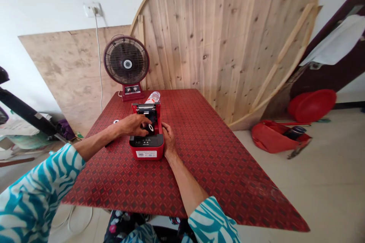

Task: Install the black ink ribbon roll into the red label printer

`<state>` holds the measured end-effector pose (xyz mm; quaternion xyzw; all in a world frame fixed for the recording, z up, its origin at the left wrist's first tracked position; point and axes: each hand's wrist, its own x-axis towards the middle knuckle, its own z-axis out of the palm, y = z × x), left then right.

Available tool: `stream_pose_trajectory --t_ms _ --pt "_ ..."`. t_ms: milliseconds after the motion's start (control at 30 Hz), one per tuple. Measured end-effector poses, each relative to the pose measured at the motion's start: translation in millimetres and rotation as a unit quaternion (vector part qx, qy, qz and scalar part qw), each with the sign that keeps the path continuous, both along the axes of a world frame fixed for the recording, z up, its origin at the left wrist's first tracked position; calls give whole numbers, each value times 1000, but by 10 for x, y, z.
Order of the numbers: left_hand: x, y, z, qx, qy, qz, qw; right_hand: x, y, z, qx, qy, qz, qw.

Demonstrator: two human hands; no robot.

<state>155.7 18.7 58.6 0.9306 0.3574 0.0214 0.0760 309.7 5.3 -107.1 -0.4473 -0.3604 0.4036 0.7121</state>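
Note:
A red and black printer [146, 152] stands on the table with its lid [146, 109] raised. My left hand [136, 125] reaches into the opening from the left. Its fingers are bent round a dark roll whose end shows a white ring [151, 128]; my fingers cover most of the roll. Against the printer's right side, my right hand [168, 138] grips the casing, with some fingertips hidden behind it. Just behind the lid lies a clear plastic bottle [153, 97]. A small white ring-shaped piece [116, 121] sits to the left, beyond my left forearm.
A dark red fan [127, 64] stands at the table's far left corner. The patterned red table [216, 167] has its right edge beside the floor, where a red bag [269, 136] and red basin [313, 104] are. A round wooden board [222, 45] leans on the wall.

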Motion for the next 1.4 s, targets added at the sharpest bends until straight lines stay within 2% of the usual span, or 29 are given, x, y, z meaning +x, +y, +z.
stream_pose_trajectory --t_ms 67,133,200,267,333,433,500,600,700,800,967,1033,1100,1167,1267,1400 --pt "-172 -66 91 -14 -62 20 998 2 -10 10 -1 2 2 1000" --pt "-379 -87 178 -31 -128 68 989 5 -17 12 -4 2 4 1000" --pt "-600 -42 233 -38 -189 127 973 11 -19 7 -6 1 7 1000" --pt "-801 69 223 -23 -245 184 952 16 -20 2 -9 3 8 1000" --pt "-952 229 131 -9 -289 231 929 19 -24 4 -13 9 10 1000" --pt "-1048 508 -124 -22 -324 260 909 22 -38 22 -27 16 17 999" --pt "-1028 680 -312 -22 -305 267 914 26 -48 35 -32 12 19 999" --pt "-926 861 -532 -35 -218 279 935 35 -55 42 -30 0 12 999" --pt "-823 953 -657 -47 -183 291 938 39 -57 40 -34 -5 6 999" --pt "-782 999 -702 -60 -172 297 937 39 -61 43 -34 -7 6 999" --pt "-965 957 -692 -101 -208 277 932 37 -59 48 -33 0 3 999" --pt "-1134 876 -707 -138 -294 272 906 39 -53 40 -29 1 8 1000" --pt "-1312 767 -750 -189 -382 268 864 43 -45 27 -27 -3 11 1000" --pt "-1443 649 -815 -236 -408 261 842 50 -37 10 -27 -10 8 1000" --pt "-1489 502 -930 -271 -378 246 850 55 -32 -5 -29 -18 2 999" --pt "-1394 405 -1035 -219 -364 263 866 46 -36 4 -26 -16 -1 1000"
